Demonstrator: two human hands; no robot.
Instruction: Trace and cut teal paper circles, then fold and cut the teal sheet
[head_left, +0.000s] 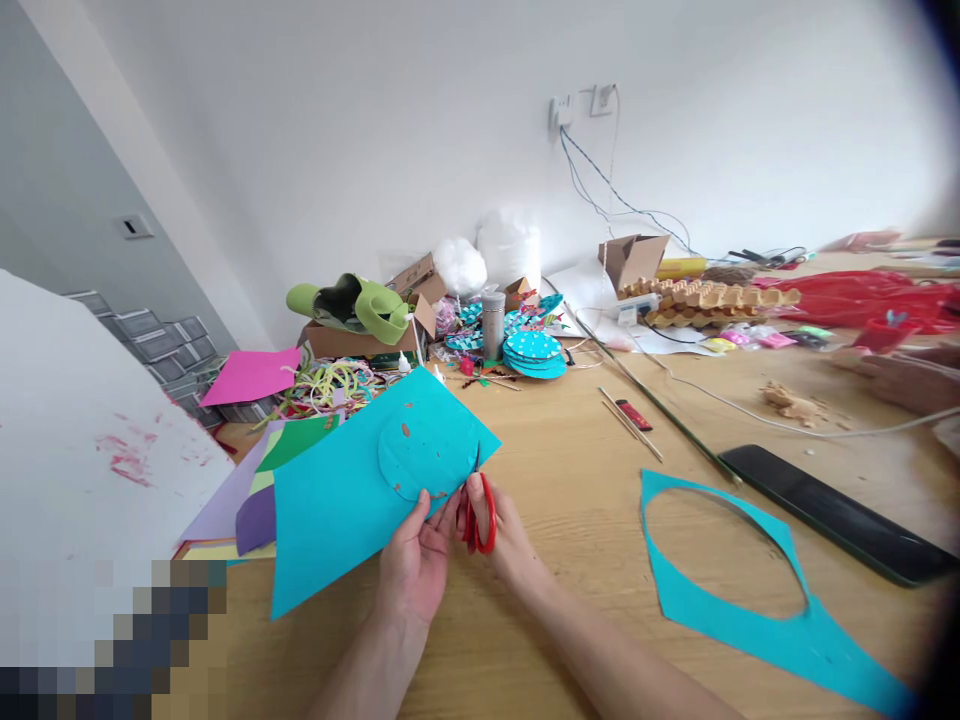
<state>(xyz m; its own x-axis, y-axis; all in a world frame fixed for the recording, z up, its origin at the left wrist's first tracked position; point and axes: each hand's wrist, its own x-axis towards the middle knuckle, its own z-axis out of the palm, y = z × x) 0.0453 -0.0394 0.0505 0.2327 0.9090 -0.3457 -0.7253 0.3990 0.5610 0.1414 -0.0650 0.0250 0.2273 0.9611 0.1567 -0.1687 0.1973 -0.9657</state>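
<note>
My left hand (pixel 417 562) grips the lower edge of a bright blue sheet (pixel 319 520), thumb on top and fingers underneath. The sheet is raised and tilted above the table. A round blue disc (pixel 424 450) with small brown marks lies against the sheet near its right end, by my left thumb. In my right hand (pixel 512 540) are red-handled scissors (pixel 487 515). Their dark blades point upward at the sheet's right part, beside the disc's edge; part of the blades is hidden. The fingers of both hands nearly meet at the sheet's lower edge.
A blue offcut (pixel 675 590) with a large round hole lies right, near a black flat object (pixel 832 515). Sticks and a red lighter (pixel 634 414) lie mid-table. Behind are spotted blue discs (pixel 534 352), a grey bottle (pixel 493 325) and egg trays (pixel 697 300). Another person's hand (pixel 911 378) shows far right.
</note>
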